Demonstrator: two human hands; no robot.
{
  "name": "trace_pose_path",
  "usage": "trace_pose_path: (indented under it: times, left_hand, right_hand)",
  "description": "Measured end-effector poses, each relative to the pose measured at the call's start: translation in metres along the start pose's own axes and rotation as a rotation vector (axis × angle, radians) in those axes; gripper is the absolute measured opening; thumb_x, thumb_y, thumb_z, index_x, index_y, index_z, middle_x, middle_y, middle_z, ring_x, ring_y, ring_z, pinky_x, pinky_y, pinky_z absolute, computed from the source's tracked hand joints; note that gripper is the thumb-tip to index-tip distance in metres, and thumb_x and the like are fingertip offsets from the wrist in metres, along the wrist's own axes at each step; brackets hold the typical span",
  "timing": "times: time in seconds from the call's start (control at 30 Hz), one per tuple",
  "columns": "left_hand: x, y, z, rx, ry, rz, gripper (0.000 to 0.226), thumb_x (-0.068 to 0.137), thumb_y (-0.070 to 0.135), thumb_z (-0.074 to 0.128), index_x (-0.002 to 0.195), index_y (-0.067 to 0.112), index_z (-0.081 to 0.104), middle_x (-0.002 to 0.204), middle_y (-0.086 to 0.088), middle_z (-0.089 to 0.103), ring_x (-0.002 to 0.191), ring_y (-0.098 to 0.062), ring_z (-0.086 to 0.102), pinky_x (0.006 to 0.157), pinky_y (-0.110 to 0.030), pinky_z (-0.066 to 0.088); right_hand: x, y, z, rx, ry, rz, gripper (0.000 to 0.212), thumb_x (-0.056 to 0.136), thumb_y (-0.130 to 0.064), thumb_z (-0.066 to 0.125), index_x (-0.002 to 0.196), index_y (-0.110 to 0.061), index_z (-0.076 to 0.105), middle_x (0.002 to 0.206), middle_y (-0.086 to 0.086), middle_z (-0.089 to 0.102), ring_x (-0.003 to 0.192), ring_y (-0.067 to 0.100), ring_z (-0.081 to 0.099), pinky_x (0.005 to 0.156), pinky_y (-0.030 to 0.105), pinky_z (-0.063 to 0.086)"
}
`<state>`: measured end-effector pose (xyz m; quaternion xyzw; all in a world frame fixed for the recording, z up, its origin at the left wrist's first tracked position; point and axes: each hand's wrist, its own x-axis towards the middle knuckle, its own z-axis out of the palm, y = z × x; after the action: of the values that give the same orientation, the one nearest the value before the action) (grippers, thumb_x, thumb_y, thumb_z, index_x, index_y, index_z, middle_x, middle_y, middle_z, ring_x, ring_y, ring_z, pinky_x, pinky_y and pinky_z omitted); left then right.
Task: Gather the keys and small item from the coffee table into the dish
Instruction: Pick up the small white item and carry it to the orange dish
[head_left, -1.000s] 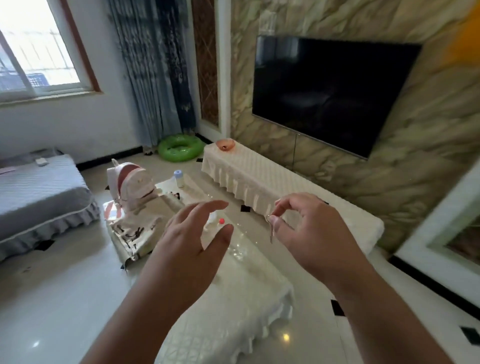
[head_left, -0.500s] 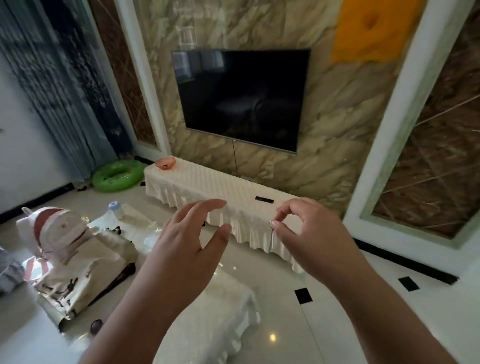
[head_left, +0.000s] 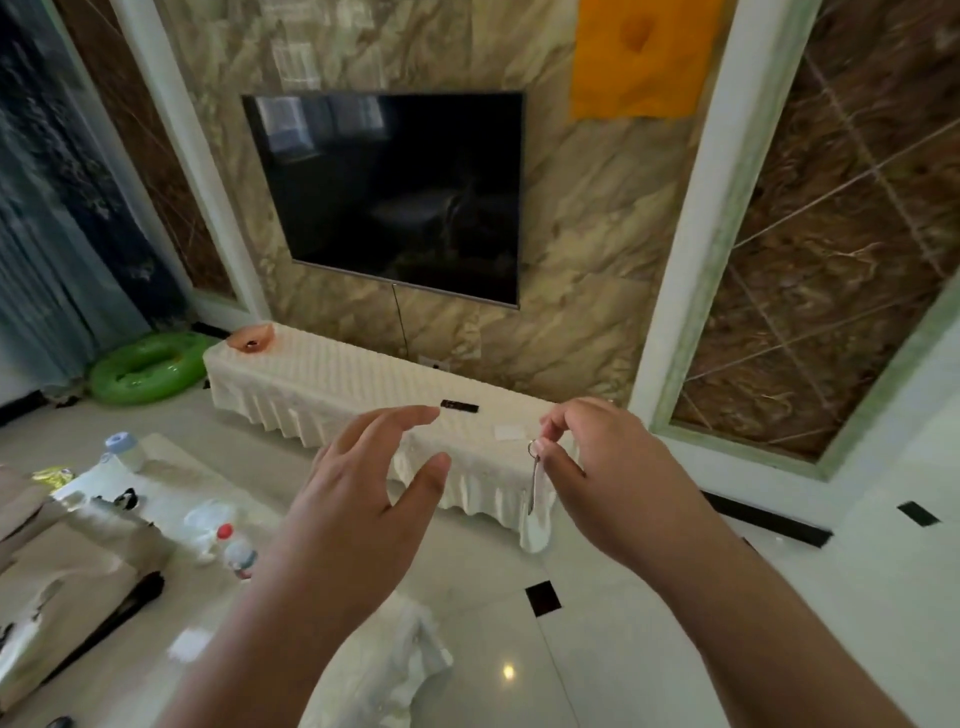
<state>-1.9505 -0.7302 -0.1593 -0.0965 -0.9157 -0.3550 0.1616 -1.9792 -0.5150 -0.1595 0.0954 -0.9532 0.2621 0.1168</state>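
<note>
Your right hand (head_left: 608, 467) pinches a key ring between thumb and forefinger, one slim key (head_left: 534, 483) dangling straight down below the fingertips. Your left hand (head_left: 358, 499) is spread and empty, fingers curved, held level with the right and apart from it. Landmark: the long cloth-covered TV bench (head_left: 332, 379) under the wall television (head_left: 395, 192). Both hands hang in the air in front of the bench's right half, well clear of it. The orange dish (head_left: 253, 338) sits on the bench's far left end, well apart from the key; something small and dark seems to lie in it, cannot tell what. A dark remote-like bar (head_left: 459, 406) lies on the bench top just beyond your left fingertips. The coffee-table worktop (head_left: 171, 467) lies on the near side of the bench, to its left, carrying a red-capped small bottle (head_left: 236, 551) and clutter; no further keys can be made out there. Step, as judged: carry phase, key in transit to the dish. Next move calls for travelling left along the bench, lowering the key over the dish rim and loosening the pinch; watch the dangling key's swing.
</note>
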Motion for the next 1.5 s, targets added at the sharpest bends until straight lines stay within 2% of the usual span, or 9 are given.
trace_pose_path:
  times: [0.23, 0.33, 0.47, 0.63, 0.83, 0.97, 1.23, 1.4, 1.5]
  left_hand:
    - [0.054, 0.020, 0.059, -0.039, -0.107, 0.056, 0.041, 0.088, 0.055, 0.048, 0.128, 0.048, 0.046, 0.119, 0.044, 0.036, 0.119, 0.002, 0.041, 0.092, -0.019, 0.034]
    - [0.084, 0.027, 0.083, -0.073, -0.158, 0.086, 0.039, 0.088, 0.053, 0.048, 0.127, 0.048, 0.047, 0.126, 0.033, 0.041, 0.119, -0.005, 0.044, 0.096, -0.031, 0.041]
    - [0.121, 0.030, 0.115, -0.076, -0.234, 0.108, 0.038, 0.088, 0.055, 0.046, 0.126, 0.052, 0.043, 0.126, 0.032, 0.039, 0.104, -0.016, 0.055, 0.090, -0.030, 0.039]
    - [0.183, 0.030, 0.147, -0.082, -0.332, 0.188, 0.039, 0.090, 0.058, 0.042, 0.128, 0.052, 0.041, 0.120, 0.035, 0.033, 0.119, -0.004, 0.041, 0.090, -0.028, 0.036]
    - [0.256, 0.030, 0.175, -0.145, -0.400, 0.268, 0.043, 0.087, 0.061, 0.041, 0.129, 0.049, 0.043, 0.126, 0.029, 0.033, 0.125, -0.006, 0.038, 0.100, -0.032, 0.035]
    - [0.295, 0.015, 0.190, -0.158, -0.432, 0.310, 0.040, 0.087, 0.061, 0.042, 0.126, 0.052, 0.042, 0.125, 0.030, 0.035, 0.124, -0.005, 0.039, 0.099, -0.032, 0.037]
    - [0.360, -0.025, 0.206, -0.165, -0.429, 0.292, 0.034, 0.088, 0.060, 0.044, 0.122, 0.057, 0.040, 0.123, 0.033, 0.036, 0.121, -0.001, 0.039, 0.096, -0.027, 0.034]
    - [0.405, -0.053, 0.213, -0.107, -0.365, 0.185, 0.040, 0.088, 0.062, 0.044, 0.127, 0.056, 0.039, 0.121, 0.037, 0.030, 0.118, 0.004, 0.032, 0.095, -0.028, 0.036]
    - [0.431, -0.067, 0.215, -0.038, -0.291, 0.092, 0.041, 0.087, 0.061, 0.044, 0.128, 0.054, 0.039, 0.124, 0.033, 0.029, 0.117, 0.005, 0.029, 0.092, -0.024, 0.031]
  right_hand:
    - [0.019, 0.066, -0.013, -0.107, 0.004, 0.077, 0.010, 0.095, -0.039, 0.045, 0.086, -0.037, 0.051, 0.098, -0.018, 0.056, 0.094, 0.008, 0.048, 0.080, 0.035, 0.044]
    - [0.033, 0.090, -0.018, -0.119, 0.051, 0.142, 0.008, 0.095, -0.040, 0.047, 0.089, -0.038, 0.052, 0.098, -0.018, 0.056, 0.094, 0.009, 0.049, 0.081, 0.035, 0.045]
    - [0.051, 0.115, -0.025, -0.127, 0.106, 0.248, 0.009, 0.094, -0.044, 0.050, 0.093, -0.037, 0.056, 0.095, -0.015, 0.060, 0.087, 0.010, 0.054, 0.078, 0.037, 0.050]
    - [0.083, 0.138, -0.034, -0.159, 0.178, 0.373, 0.010, 0.093, -0.042, 0.051, 0.094, -0.034, 0.057, 0.096, -0.013, 0.062, 0.088, 0.011, 0.058, 0.077, 0.036, 0.052]
    - [0.126, 0.155, -0.041, -0.209, 0.286, 0.475, 0.005, 0.087, -0.040, 0.057, 0.086, -0.035, 0.056, 0.099, -0.018, 0.056, 0.089, 0.006, 0.053, 0.073, 0.028, 0.047]
    - [0.157, 0.161, -0.029, -0.193, 0.305, 0.545, 0.005, 0.084, -0.040, 0.057, 0.084, -0.035, 0.055, 0.101, -0.017, 0.056, 0.085, 0.005, 0.058, 0.076, 0.033, 0.052]
    - [0.228, 0.183, -0.002, -0.160, 0.324, 0.518, 0.003, 0.093, -0.041, 0.054, 0.093, -0.037, 0.054, 0.095, -0.019, 0.056, 0.073, 0.002, 0.050, 0.066, 0.027, 0.040]
    - [0.308, 0.205, 0.022, -0.124, 0.212, 0.422, 0.010, 0.094, -0.040, 0.052, 0.097, -0.031, 0.057, 0.100, -0.009, 0.061, 0.083, 0.012, 0.056, 0.077, 0.036, 0.049]
    - [0.361, 0.215, 0.038, -0.074, 0.130, 0.313, 0.007, 0.093, -0.038, 0.054, 0.091, -0.032, 0.055, 0.087, -0.011, 0.056, 0.077, 0.010, 0.053, 0.069, 0.031, 0.045]
